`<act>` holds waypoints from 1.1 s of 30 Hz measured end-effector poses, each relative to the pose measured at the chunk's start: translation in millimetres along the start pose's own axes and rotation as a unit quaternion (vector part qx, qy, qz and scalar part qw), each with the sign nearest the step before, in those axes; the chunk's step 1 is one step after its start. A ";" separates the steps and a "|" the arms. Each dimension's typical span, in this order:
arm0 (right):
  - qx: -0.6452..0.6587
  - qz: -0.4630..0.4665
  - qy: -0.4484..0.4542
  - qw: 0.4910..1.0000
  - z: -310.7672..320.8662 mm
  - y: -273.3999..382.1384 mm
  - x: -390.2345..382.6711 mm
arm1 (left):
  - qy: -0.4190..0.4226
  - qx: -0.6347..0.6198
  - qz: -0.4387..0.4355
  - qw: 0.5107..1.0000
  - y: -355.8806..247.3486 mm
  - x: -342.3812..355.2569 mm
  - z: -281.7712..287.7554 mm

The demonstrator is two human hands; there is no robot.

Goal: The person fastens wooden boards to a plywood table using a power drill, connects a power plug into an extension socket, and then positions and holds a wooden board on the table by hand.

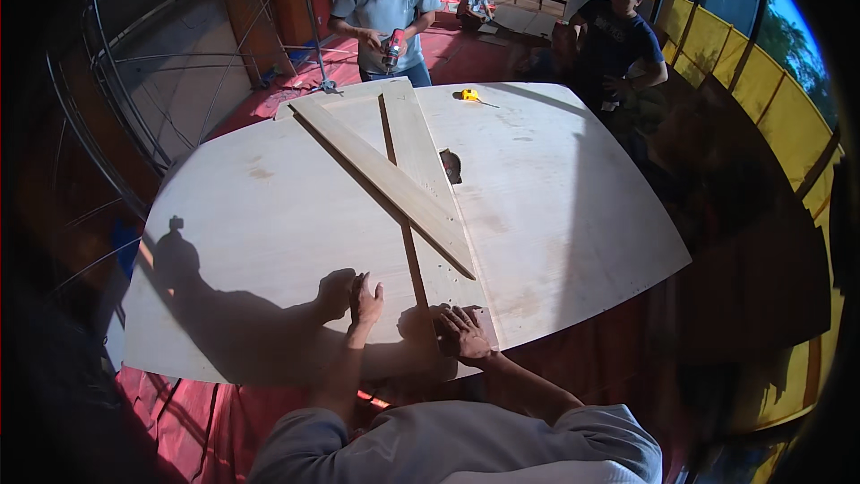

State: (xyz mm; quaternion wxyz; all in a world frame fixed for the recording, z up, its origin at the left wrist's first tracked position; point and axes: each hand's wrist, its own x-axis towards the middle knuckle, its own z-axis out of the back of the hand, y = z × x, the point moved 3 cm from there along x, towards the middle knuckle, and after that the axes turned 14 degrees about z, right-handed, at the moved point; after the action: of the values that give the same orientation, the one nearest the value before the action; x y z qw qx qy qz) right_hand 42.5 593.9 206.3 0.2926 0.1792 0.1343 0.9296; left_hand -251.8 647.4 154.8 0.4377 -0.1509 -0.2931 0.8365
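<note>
My left hand (365,301) is raised just over the large pale wooden panel (242,242), thumb apart from the fingers, with nothing visible in it. Further right, my right hand (465,334) lies with spread fingers near the panel's front edge, on the near end of a long flat board (414,139). A reddish-brown patch or flat piece (486,321) shows beside that hand; I cannot tell which. A second, narrower plank (385,181) rests slantwise across the long board. My shadow falls over the panel's left part.
A yellow tape measure (469,95) and a small dark object (451,167) lie on the panel. Across it stands a person holding a red drill (393,47). Another person in dark clothes (618,40) is at the far right. Metal scaffolding (103,45) stands left; red sheeting (202,421) covers the floor.
</note>
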 end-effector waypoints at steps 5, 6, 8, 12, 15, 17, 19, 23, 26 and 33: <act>0.015 -0.114 -0.011 0.993 4.6 -3.6 1.7 | -0.170 0.044 -0.027 0.984 68.5 -38.1 117.6; 0.001 -0.097 -0.007 0.995 2.8 -0.7 9.5 | -0.172 0.034 -0.006 0.985 125.2 -44.3 137.6; -0.050 -0.110 -0.068 0.990 -13.0 -9.4 13.6 | -0.168 0.064 0.021 0.983 216.9 -57.8 165.3; -0.117 -0.080 -0.045 0.989 -7.7 -1.6 32.8 | -0.183 0.129 0.005 0.975 284.6 -82.9 228.5; -0.112 -0.059 -0.039 0.991 -2.4 7.8 38.6 | -0.242 0.235 0.023 0.941 326.0 -82.2 232.2; -0.121 -0.073 -0.068 0.988 -3.5 4.0 9.5 | -0.081 0.296 -0.049 0.950 305.9 -48.3 226.9; -0.127 -0.088 -0.069 0.986 -14.2 0.8 -7.6 | -0.141 0.295 -0.010 0.945 281.9 -76.6 229.3; -0.134 -0.051 -0.108 0.984 -9.6 -5.1 40.0 | -0.078 0.231 -0.024 0.970 317.5 -95.8 215.5; -0.104 -0.090 -0.089 0.986 -11.0 16.4 -11.9 | -0.041 0.203 -0.116 0.971 348.0 -67.3 213.0; -0.138 -0.072 -0.108 0.982 3.5 2.9 36.5 | 0.003 0.194 -0.096 0.976 322.0 -32.3 225.1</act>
State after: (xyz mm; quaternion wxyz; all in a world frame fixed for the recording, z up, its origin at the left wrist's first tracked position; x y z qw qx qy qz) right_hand 14.6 613.7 219.8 0.3932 0.2263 -0.0151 0.8910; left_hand -555.2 396.9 130.4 0.5379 -0.0371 -0.1367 0.8310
